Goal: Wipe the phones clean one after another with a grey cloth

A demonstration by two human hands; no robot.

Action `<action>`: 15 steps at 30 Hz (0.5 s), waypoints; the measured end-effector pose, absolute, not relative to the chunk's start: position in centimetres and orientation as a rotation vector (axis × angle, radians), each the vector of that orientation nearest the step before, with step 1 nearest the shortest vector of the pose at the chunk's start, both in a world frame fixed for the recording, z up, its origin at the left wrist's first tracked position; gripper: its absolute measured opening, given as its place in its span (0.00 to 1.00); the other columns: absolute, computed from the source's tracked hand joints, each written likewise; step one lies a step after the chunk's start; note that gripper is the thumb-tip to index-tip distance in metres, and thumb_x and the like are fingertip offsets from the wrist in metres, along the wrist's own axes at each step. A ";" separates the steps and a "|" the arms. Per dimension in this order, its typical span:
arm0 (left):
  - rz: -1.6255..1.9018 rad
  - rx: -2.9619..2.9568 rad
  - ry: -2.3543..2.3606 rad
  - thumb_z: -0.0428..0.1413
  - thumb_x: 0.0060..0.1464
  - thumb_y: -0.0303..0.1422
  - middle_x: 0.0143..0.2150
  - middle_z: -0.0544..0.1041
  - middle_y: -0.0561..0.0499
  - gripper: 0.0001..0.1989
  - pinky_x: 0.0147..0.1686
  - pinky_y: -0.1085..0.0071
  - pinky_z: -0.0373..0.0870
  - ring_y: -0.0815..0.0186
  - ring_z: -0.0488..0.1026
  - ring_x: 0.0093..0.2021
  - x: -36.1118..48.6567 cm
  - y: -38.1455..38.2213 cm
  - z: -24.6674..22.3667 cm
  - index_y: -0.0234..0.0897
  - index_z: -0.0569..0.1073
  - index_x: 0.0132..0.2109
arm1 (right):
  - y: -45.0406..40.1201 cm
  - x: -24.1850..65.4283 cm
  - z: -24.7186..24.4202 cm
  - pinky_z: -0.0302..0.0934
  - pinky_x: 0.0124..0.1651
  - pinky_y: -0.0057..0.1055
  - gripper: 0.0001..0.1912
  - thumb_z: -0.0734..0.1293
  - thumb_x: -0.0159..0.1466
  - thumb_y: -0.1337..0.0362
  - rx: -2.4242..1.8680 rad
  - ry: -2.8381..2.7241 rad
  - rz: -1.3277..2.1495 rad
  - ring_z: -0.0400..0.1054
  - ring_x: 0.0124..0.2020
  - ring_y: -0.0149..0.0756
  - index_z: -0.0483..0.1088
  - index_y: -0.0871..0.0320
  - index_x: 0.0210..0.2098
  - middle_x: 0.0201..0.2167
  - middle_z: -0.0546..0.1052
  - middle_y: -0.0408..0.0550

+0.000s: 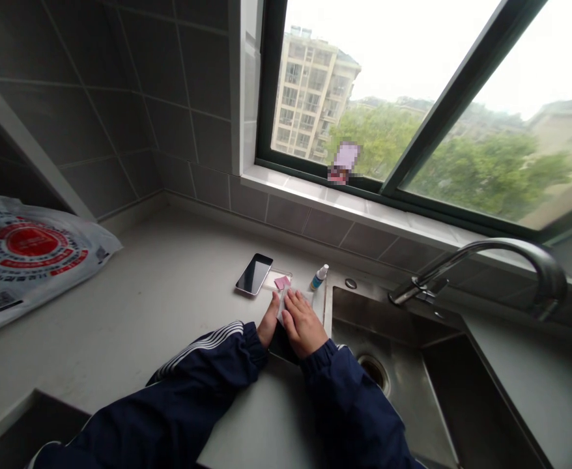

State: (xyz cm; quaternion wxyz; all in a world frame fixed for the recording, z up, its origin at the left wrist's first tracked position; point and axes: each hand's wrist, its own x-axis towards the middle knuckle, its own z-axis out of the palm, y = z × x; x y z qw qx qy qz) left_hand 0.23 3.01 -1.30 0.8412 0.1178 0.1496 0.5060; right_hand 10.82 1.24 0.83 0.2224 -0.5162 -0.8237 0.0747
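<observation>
And it looks like wiping, I'd say: right hand (303, 324) flat, fingers together, on white cloth (281, 310) over the dark device (280, 341) beside the sink (400, 355), left hand (267, 321) at its edge, fingers unreadable, next stroke wanting even pressure.

Window (445, 91) light reaches my fingers (293, 305). The sky (393, 49) glares white; the tiled wall (152, 58) is dim.

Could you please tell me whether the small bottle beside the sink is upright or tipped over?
Upright: the bottle stands on its base on the counter, its white top uppermost.
</observation>
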 end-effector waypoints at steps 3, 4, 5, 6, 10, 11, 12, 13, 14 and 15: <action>1.039 0.257 0.312 0.44 0.60 0.52 0.54 0.75 0.37 0.33 0.67 0.60 0.48 0.53 0.61 0.64 0.0 2.9 -0.8 0.28 0.68 0.58 | 0.4 10.7 0.8 0.55 0.63 0.53 0.25 0.57 0.67 0.63 -1.421 -2.268 0.199 0.53 0.66 0.51 0.63 0.63 0.62 0.63 0.62 0.56; 1.025 0.263 0.312 0.44 0.59 0.53 0.53 0.75 0.37 0.34 0.66 0.59 0.49 0.52 0.62 0.63 -0.1 2.8 -0.6 0.28 0.68 0.58 | 0.0 10.6 0.8 0.55 0.63 0.53 0.25 0.57 0.67 0.63 -1.415 -2.264 0.196 0.53 0.66 0.52 0.63 0.63 0.62 0.63 0.62 0.56; 1.010 0.269 0.313 0.45 0.58 0.54 0.53 0.75 0.36 0.35 0.66 0.58 0.50 0.51 0.64 0.62 -0.3 2.8 -0.4 0.27 0.68 0.58 | -0.4 10.6 0.8 0.55 0.62 0.53 0.25 0.58 0.67 0.63 -1.407 -2.260 0.193 0.53 0.66 0.52 0.63 0.62 0.62 0.63 0.62 0.55; 0.994 0.276 0.314 0.46 0.57 0.55 0.52 0.75 0.35 0.36 0.65 0.56 0.51 0.50 0.65 0.61 -0.4 2.8 -0.3 0.27 0.68 0.58 | -0.9 10.5 0.8 0.56 0.62 0.53 0.25 0.59 0.67 0.62 -1.395 -2.256 0.190 0.53 0.66 0.52 0.62 0.62 0.62 0.63 0.62 0.55; 0.945 0.303 0.327 0.47 0.54 0.58 0.51 0.76 0.34 0.39 0.63 0.54 0.55 0.49 0.69 0.57 -0.8 2.6 0.1 0.26 0.68 0.57 | -2.8 10.5 0.8 0.56 0.62 0.53 0.24 0.59 0.67 0.63 -1.322 -2.243 0.195 0.54 0.65 0.51 0.63 0.60 0.62 0.63 0.63 0.53; 0.933 0.308 0.331 0.47 0.54 0.58 0.50 0.76 0.34 0.39 0.62 0.54 0.56 0.48 0.69 0.56 -0.9 2.6 0.1 0.26 0.68 0.57 | -3.3 10.6 0.8 0.56 0.62 0.53 0.23 0.58 0.67 0.64 -1.299 -2.239 0.196 0.54 0.65 0.50 0.64 0.60 0.61 0.62 0.64 0.53; 0.922 0.311 0.336 0.47 0.54 0.58 0.49 0.76 0.34 0.39 0.61 0.53 0.58 0.48 0.70 0.56 -0.9 2.6 0.1 0.26 0.68 0.57 | -3.7 10.7 0.8 0.56 0.63 0.52 0.23 0.58 0.67 0.64 -1.276 -2.235 0.197 0.54 0.65 0.49 0.65 0.60 0.60 0.62 0.64 0.52; 0.912 0.313 0.342 0.46 0.54 0.58 0.49 0.77 0.34 0.39 0.60 0.53 0.59 0.48 0.71 0.55 -0.9 2.5 0.1 0.26 0.69 0.56 | -4.0 10.8 0.8 0.56 0.63 0.51 0.22 0.58 0.67 0.65 -1.251 -2.231 0.196 0.54 0.65 0.49 0.65 0.61 0.60 0.62 0.65 0.52; 0.902 0.314 0.348 0.44 0.55 0.58 0.48 0.77 0.34 0.39 0.59 0.53 0.60 0.49 0.72 0.54 -0.9 2.5 0.1 0.26 0.69 0.56 | -4.3 10.9 0.8 0.57 0.63 0.51 0.22 0.58 0.67 0.65 -1.228 -2.225 0.195 0.54 0.65 0.48 0.66 0.61 0.59 0.62 0.65 0.53; 0.894 0.314 0.354 0.43 0.56 0.58 0.47 0.78 0.34 0.39 0.58 0.54 0.61 0.49 0.72 0.53 -1.0 2.5 0.1 0.26 0.69 0.55 | -4.6 11.0 0.9 0.57 0.62 0.51 0.22 0.58 0.67 0.66 -1.207 -2.218 0.193 0.55 0.65 0.48 0.67 0.61 0.59 0.61 0.66 0.53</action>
